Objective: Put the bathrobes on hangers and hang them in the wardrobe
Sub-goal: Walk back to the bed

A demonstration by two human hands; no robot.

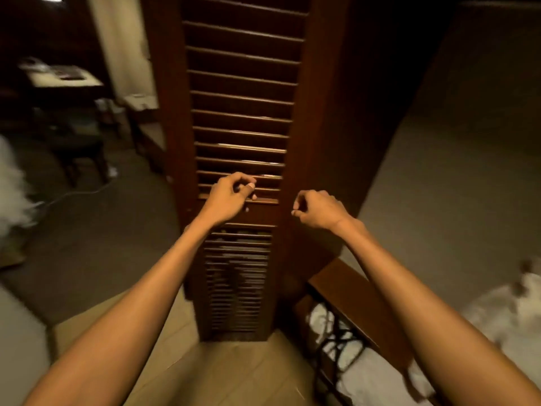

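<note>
A dark wooden louvered wardrobe door [243, 92] stands straight ahead. My left hand [229, 199] is at its middle slats, fingers curled, with thumb and a fingertip closing on a slat just above a small knob [247, 209]. My right hand [320, 210] hovers in front of the door's right stile with curled fingers, holding nothing. A white bathrobe [503, 312] lies at the right, blurred. More white fabric [369, 376] lies at the bottom right with black wire shapes [336, 344] on it, possibly hangers. Another white fluffy item [11, 186] shows at the left edge.
A wooden rail [366, 306] runs diagonally below my right arm. To the right of the door the space is dark [380, 68]. At the back left are a desk [64, 79] and a dark chair [79, 145]. A white cable [76, 193] trails over the carpet.
</note>
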